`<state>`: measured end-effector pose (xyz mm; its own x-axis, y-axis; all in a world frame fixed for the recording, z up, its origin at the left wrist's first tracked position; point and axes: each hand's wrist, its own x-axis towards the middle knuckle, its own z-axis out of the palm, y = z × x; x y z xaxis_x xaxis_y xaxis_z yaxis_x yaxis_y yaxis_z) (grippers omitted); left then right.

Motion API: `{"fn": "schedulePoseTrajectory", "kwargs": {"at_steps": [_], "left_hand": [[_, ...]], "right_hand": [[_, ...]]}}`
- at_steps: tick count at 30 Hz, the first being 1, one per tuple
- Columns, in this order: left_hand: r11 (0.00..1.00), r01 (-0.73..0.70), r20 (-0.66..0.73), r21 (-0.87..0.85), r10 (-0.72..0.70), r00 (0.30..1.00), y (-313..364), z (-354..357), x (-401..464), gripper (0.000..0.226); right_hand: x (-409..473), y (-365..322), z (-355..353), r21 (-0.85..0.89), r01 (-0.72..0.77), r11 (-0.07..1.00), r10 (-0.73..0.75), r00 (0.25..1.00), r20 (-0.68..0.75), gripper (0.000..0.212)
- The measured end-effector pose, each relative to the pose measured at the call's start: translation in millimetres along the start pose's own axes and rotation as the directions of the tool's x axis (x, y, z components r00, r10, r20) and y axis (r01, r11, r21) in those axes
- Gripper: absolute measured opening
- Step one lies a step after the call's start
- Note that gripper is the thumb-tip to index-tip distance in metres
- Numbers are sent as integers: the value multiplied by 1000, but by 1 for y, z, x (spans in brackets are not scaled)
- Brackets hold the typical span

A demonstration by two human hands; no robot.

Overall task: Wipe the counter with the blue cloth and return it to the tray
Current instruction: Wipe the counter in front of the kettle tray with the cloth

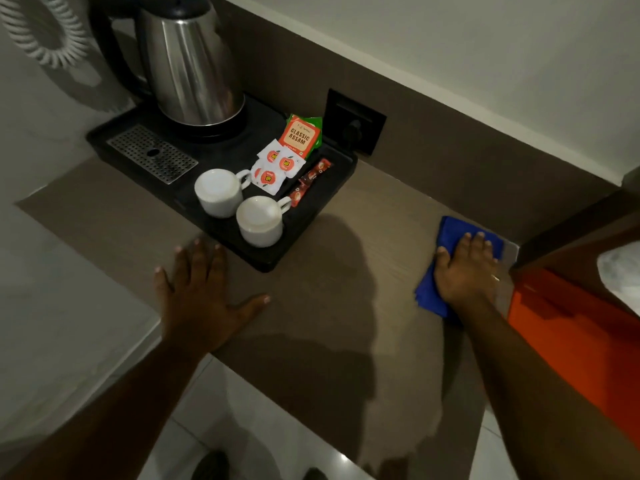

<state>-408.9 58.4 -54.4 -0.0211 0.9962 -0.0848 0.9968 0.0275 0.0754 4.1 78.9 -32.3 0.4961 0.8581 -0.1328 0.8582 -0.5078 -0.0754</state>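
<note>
A folded blue cloth (pixel 449 233) lies flat on the brown counter (pixel 349 258) at its far right end, against the back wall. My right hand (pixel 465 268) presses down on it with fingers together, palm covering most of the cloth. My left hand (pixel 202 296) rests flat on the counter with fingers spread, holding nothing, just in front of the black tray (pixel 308 223). The tray sits at the back left of the counter.
On the tray stand a steel kettle (pixel 190 64), two upturned white cups (pixel 220 192) (pixel 259 220), tea and sugar sachets (pixel 280 164) and a metal drip grid (pixel 152 155). A black wall socket (pixel 356 121) is behind. An orange surface (pixel 568 327) borders the counter's right end.
</note>
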Motion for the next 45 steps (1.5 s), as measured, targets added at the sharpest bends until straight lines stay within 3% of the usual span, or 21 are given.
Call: {"fn": "schedulePoseTrajectory", "kwargs": {"at_steps": [4,7,9,12,15,18,21,25,29,31,37,42,45], "left_hand": [[1000,7,-9,25,-6,1000,-2,0,2,125],[999,8,-4,32,-8,1000,-2,1,1,125],[999,11,-2,32,-11,1000,0,0,1,125],[1000,1,3,26,-1,1000,6,0,-2,125],[1000,-2,-10,-3,2,1000,7,-2,-3,124],[999,12,-3,-36,-12,1000,6,-1,-4,125],[1000,15,-14,-24,-15,1000,5,0,-3,125],[999,20,-3,-36,-20,1000,1,0,0,125],[999,20,-10,-35,-21,1000,3,-1,-4,125],[999,23,-3,-44,-23,1000,3,-1,-4,125],[995,-2,17,-99,4,1000,2,2,-3,127],[993,9,6,-116,-8,1000,3,4,-1,129],[992,9,3,-123,-9,1000,2,4,1,129]], "right_hand": [[-39,-52,12,88,363,927,-365,931,7,68],[-76,-18,19,48,535,844,-536,843,33,69],[-72,24,16,73,508,858,-512,858,49,68],[-43,62,7,69,319,945,-322,946,32,74],[-6,45,2,-34,130,991,-130,991,-1,73],[16,-3,-1,-6,28,1000,-28,1000,4,70],[17,-61,0,34,100,994,-101,995,24,70],[-31,-121,11,94,347,933,-349,937,13,69],[-94,-86,21,72,615,785,-618,786,19,67],[-105,-44,25,35,648,761,-649,758,66,66],[-47,20,7,52,352,934,-355,934,48,70],[9,-41,-1,21,60,998,-60,998,-8,70],[16,-98,-1,28,-1,1000,0,1000,25,73]]}}
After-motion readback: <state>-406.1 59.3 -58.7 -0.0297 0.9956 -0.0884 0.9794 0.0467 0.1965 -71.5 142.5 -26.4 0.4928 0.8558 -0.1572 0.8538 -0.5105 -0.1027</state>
